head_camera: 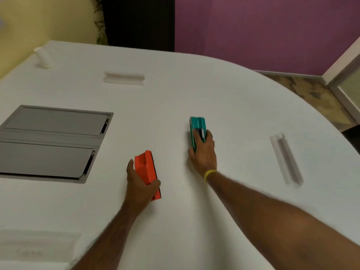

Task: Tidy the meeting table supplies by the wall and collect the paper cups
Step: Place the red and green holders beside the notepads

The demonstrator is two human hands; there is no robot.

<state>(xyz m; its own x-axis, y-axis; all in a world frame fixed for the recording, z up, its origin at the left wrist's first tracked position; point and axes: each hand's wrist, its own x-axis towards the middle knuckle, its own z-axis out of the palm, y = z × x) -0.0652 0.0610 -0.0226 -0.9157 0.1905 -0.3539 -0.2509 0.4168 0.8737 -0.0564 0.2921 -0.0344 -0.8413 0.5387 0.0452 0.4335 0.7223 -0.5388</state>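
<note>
Left grip (141,184) clasps the orange eraser (147,172), right grip (203,151) the teal eraser (197,129); next, carry both wallward across the worktop (194,90).

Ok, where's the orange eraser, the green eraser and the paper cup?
orange eraser (145,168): head view, on its orange top, ahead of the left hand.
green eraser (197,123): head view, on its teal far end, beyond the right hand.
paper cup (45,57): head view, on its white side wall.
</note>
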